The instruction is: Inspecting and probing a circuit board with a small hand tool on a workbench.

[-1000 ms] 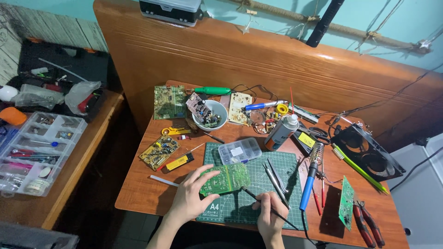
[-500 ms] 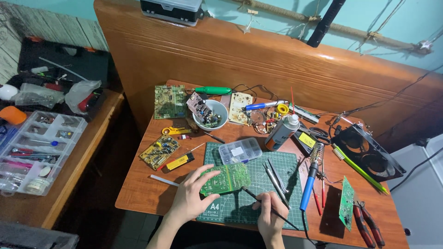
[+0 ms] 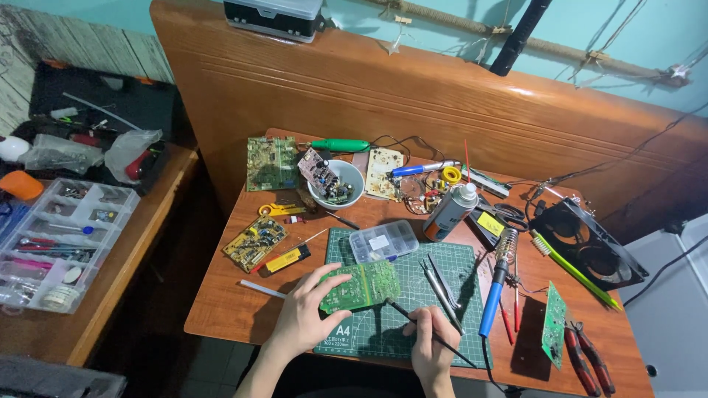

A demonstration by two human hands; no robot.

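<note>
Green circuit board [image 3: 361, 285] (tilted) between left-hand fingers [image 3: 324, 281], thin black brush [image 3: 428, 332] in right hand [image 3: 431, 346]

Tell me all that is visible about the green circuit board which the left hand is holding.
The green circuit board is a flat rectangular piece, pale green with fine lighter markings on its upper face. It is held tilted above the green cutting mat, near the mat's left side. The left hand grips its left edge, fingers above and thumb below. The tip of a thin dark tool, held by the right hand, meets its lower right edge.
</note>
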